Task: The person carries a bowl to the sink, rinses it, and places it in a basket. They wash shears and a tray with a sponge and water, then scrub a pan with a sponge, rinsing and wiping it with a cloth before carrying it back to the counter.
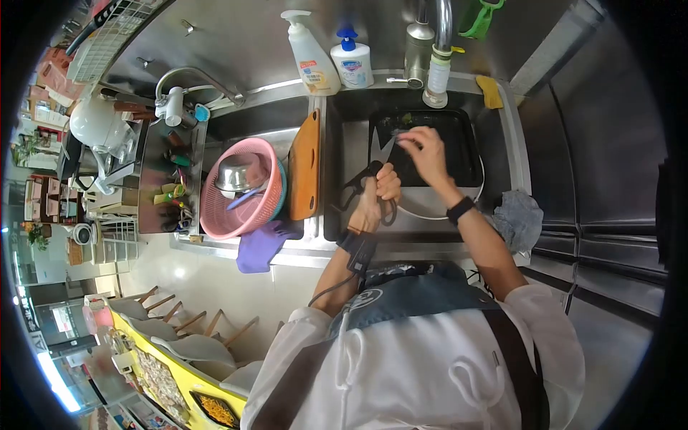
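In my left hand (pixel 374 199) is a pair of scissors with black handles (pixel 367 173); its silver blades stand apart and point away from me over the right sink basin. My right hand (pixel 428 156) is just right of the blade tips, its thumb and fingers pinched together. A small greyish bit shows at those fingertips, too small to name. Below both hands lies a black rectangular tray (pixel 466 147) with a few green scraps near its far edge. A pale round rim (pixel 430 217) shows under the tray.
A wooden cutting board (pixel 306 165) stands on edge beside the sink divider. In the left basin sits a pink colander (pixel 212 208) with a metal bowl (pixel 236 174). Pump bottles (pixel 312 61), a faucet (pixel 438 75), a yellow sponge (pixel 489 92) and a grey cloth (pixel 519 218) surround the sink.
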`<state>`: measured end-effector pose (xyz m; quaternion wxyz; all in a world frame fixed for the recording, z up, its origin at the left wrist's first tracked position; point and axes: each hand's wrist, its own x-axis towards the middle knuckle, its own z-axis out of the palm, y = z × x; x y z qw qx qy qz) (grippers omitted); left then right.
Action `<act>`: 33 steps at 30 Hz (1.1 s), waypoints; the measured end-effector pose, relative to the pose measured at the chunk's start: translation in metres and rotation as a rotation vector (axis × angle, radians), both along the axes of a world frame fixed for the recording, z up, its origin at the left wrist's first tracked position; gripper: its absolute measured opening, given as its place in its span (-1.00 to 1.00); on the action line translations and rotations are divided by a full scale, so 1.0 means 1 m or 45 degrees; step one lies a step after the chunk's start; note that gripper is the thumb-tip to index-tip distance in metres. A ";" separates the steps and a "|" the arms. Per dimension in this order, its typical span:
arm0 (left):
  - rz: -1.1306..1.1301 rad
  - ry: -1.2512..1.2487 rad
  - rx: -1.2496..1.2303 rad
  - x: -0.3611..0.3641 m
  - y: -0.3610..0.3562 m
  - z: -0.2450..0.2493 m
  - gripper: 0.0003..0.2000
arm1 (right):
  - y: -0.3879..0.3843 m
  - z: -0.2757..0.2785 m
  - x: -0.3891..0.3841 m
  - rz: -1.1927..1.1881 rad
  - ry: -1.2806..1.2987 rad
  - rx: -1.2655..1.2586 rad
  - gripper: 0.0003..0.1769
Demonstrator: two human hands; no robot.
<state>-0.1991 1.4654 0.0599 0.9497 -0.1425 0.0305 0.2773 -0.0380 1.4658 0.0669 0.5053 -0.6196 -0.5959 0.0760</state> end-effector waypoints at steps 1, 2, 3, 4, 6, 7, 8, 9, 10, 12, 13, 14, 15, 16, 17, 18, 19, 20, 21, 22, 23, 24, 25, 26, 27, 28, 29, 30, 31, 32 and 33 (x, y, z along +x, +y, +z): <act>-0.050 -0.103 0.146 -0.003 0.002 -0.021 -0.79 | 0.002 -0.004 0.018 -0.084 -0.017 -0.025 -0.88; -0.038 0.498 0.531 -0.005 0.012 -0.031 -0.77 | 0.002 -0.008 0.032 -0.168 -0.031 -0.050 -0.86; -0.009 1.101 0.887 -0.005 0.019 -0.040 -0.74 | 0.002 -0.004 0.041 -0.213 0.066 0.004 -0.84; -0.015 1.402 1.051 -0.005 0.015 -0.020 -0.69 | -0.001 0.011 0.047 -0.253 0.161 0.054 -0.83; -0.048 1.926 1.468 -0.005 0.012 -0.003 -0.62 | -0.008 0.031 0.053 -0.281 0.181 0.006 -0.79; -0.053 2.123 1.756 -0.005 0.011 -0.009 -0.62 | -0.011 0.035 0.051 -0.181 0.146 -0.010 -0.79; -0.058 2.302 2.055 -0.004 0.010 -0.013 -0.60 | -0.015 0.038 0.050 -0.085 0.108 -0.027 -0.79; -0.130 2.311 2.081 -0.002 0.007 -0.005 -0.60 | -0.021 0.044 0.042 0.039 0.045 -0.067 -0.78; -0.154 2.313 2.118 0.002 0.004 -0.001 -0.61 | -0.026 0.049 0.030 0.163 -0.018 -0.106 -0.77; -0.191 2.326 2.188 0.008 0.000 0.005 -0.61 | -0.029 0.043 0.013 0.419 -0.203 -0.138 -0.78; -0.238 2.310 2.203 0.010 -0.002 0.008 -0.61 | -0.026 0.033 0.010 0.401 -0.297 -0.109 -0.79; -0.283 2.296 2.216 0.011 -0.004 0.011 -0.60 | -0.022 0.025 0.009 0.384 -0.391 -0.079 -0.81; -0.323 2.283 2.223 0.011 -0.006 0.013 -0.60 | -0.014 0.024 0.013 0.319 -0.424 -0.091 -0.81; -0.336 2.297 2.205 0.011 -0.007 0.013 -0.60 | -0.003 0.024 0.019 0.257 -0.457 -0.103 -0.81; -0.363 2.310 2.186 0.009 -0.012 0.013 -0.59 | 0.000 0.023 0.020 0.193 -0.484 -0.122 -0.82; -0.386 2.326 2.169 0.007 -0.012 0.013 -0.59 | -0.003 0.026 0.018 0.220 -0.461 -0.103 -0.82; -0.375 2.329 2.177 0.005 -0.009 0.011 -0.59 | -0.004 0.031 0.017 0.256 -0.445 -0.076 -0.82; -0.372 2.331 2.179 0.001 -0.009 0.005 -0.59 | -0.009 0.034 0.013 0.295 -0.425 -0.056 -0.82; -0.371 2.328 2.187 -0.001 -0.009 0.007 -0.59 | -0.015 0.031 0.008 0.408 -0.467 -0.008 -0.82; -0.379 2.308 2.198 -0.001 -0.009 0.009 -0.59 | -0.020 0.021 0.004 0.491 -0.523 -0.091 -0.84; -0.399 2.280 2.215 0.000 -0.011 0.012 -0.59 | -0.017 0.017 0.004 0.432 -0.523 -0.110 -0.84; -0.418 2.249 2.230 0.002 -0.015 0.015 -0.59 | -0.010 0.015 0.009 0.374 -0.525 -0.130 -0.84; -0.424 2.231 2.224 0.005 -0.018 0.013 -0.58 | 0.000 0.015 0.017 0.334 -0.554 -0.169 -0.84; -0.449 2.214 2.219 0.004 -0.024 0.008 -0.58 | 0.005 0.014 0.022 0.292 -0.570 -0.215 -0.84; -0.457 2.203 2.219 0.003 -0.025 0.006 -0.57 | 0.009 0.020 0.025 0.239 -0.488 -0.191 -0.83; -0.465 2.212 2.218 0.002 -0.019 0.005 -0.57 | 0.010 0.027 0.028 0.281 -0.469 -0.162 -0.83; -0.478 2.226 2.196 -0.004 -0.018 0.004 -0.56 | 0.004 0.033 0.029 0.337 -0.451 -0.144 -0.83; -0.500 2.242 2.171 -0.009 -0.019 0.005 -0.55 | -0.005 0.039 0.025 0.395 -0.425 -0.130 -0.83; -0.484 2.255 2.195 -0.012 -0.017 0.007 -0.53 | -0.011 0.041 0.020 0.553 -0.456 -0.198 -0.82; -0.497 2.256 2.247 -0.013 -0.016 0.008 -0.53 | -0.016 0.036 0.015 0.670 -0.505 -0.142 -0.82; -0.521 2.243 2.308 -0.011 -0.016 0.017 -0.53 | -0.014 0.028 0.013 0.640 -0.521 -0.136 -0.82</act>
